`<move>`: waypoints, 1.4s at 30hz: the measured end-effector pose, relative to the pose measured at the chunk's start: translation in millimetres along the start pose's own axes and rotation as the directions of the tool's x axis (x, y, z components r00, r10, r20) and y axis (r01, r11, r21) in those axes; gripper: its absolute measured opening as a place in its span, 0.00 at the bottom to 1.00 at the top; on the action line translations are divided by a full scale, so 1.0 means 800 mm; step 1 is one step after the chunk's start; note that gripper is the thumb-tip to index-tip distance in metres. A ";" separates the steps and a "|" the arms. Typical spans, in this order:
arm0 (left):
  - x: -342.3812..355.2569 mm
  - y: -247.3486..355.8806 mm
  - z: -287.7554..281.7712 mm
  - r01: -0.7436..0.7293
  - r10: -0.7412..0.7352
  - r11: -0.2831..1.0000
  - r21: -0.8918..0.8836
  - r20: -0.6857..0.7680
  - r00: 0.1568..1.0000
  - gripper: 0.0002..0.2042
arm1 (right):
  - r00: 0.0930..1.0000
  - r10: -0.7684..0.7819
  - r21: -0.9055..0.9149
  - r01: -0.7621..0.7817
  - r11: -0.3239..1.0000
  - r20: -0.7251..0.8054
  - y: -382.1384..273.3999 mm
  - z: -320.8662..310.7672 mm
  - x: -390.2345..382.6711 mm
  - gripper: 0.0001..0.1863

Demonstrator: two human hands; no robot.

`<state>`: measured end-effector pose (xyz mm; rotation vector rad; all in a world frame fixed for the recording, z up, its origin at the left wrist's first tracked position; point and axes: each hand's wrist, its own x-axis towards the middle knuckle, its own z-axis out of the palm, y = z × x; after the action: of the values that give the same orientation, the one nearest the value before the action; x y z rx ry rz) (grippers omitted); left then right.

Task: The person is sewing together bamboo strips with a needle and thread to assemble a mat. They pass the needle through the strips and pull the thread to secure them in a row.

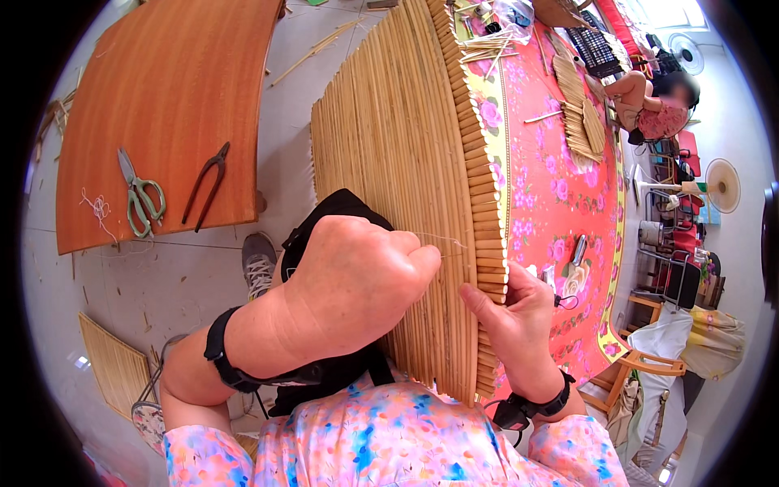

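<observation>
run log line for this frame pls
left hand: fist pinching thin thread taut | right hand: gripping edge of reed mat | mat: tilted up off floral table | scissors, pliers: lying on wooden board

Reed mat [398, 154] between board [174, 89] at left, table [560, 203] at right; scissors [139, 195], pliers [207, 183] on board.

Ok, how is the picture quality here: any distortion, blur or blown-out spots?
Head view: strong fisheye bending, so the wooden table edges curve and the corners go black; the left hand, right hand and reed mat are sharp and evenly lit; the window area at top right is washed out; a face there is blurred.
</observation>
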<state>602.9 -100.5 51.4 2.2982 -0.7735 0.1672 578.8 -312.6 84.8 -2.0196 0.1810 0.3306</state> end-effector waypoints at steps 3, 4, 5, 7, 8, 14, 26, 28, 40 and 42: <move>0.000 0.000 0.000 0.005 -0.005 1.000 -0.004 0.001 1.000 0.08 | 1.000 -0.001 -0.016 0.001 1.000 0.003 0.001 -0.001 0.000 0.11; 0.000 0.000 0.001 0.006 -0.006 1.000 -0.005 0.002 1.000 0.08 | 1.000 -0.001 -0.011 0.001 1.000 0.003 0.001 -0.001 0.000 0.10; 0.000 0.000 0.001 0.007 -0.007 1.000 -0.004 0.001 1.000 0.08 | 1.000 0.000 -0.007 0.000 1.000 0.002 -0.001 0.000 0.000 0.10; 0.000 -0.001 0.001 0.008 -0.008 1.000 -0.003 0.000 1.000 0.08 | 1.000 0.003 -0.012 -0.003 1.000 0.005 -0.001 0.000 0.000 0.10; 0.000 -0.002 0.000 0.008 -0.008 1.000 -0.002 0.000 1.000 0.08 | 1.000 0.004 -0.020 -0.004 1.000 0.009 -0.001 -0.001 0.000 0.10; 0.000 -0.003 0.001 -0.008 0.008 1.000 -0.003 0.004 1.000 0.08 | 1.000 -0.008 -0.008 0.008 1.000 0.007 0.001 0.000 -0.001 0.10; 0.003 -0.012 0.011 -0.032 0.027 0.994 -0.101 -0.051 0.998 0.09 | 0.999 0.014 0.017 -0.015 1.000 0.051 -0.007 -0.002 0.002 0.14; 0.004 -0.012 0.013 -0.044 0.038 0.994 -0.105 -0.059 0.998 0.09 | 0.998 0.032 0.015 -0.033 0.999 0.060 -0.008 0.000 0.002 0.15; 0.002 -0.018 0.008 0.034 -0.028 0.978 -0.207 0.031 0.999 0.08 | 0.984 -0.048 0.214 0.010 0.977 0.173 0.019 0.001 -0.003 0.23; 0.002 -0.018 0.004 0.046 -0.036 0.976 -0.214 0.053 0.998 0.08 | 0.968 -0.092 0.338 0.007 0.941 0.235 0.034 -0.004 -0.005 0.26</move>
<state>612.3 -95.3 41.8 2.1172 -0.7308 0.0074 568.3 -327.9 63.8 -1.6269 0.0257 0.4825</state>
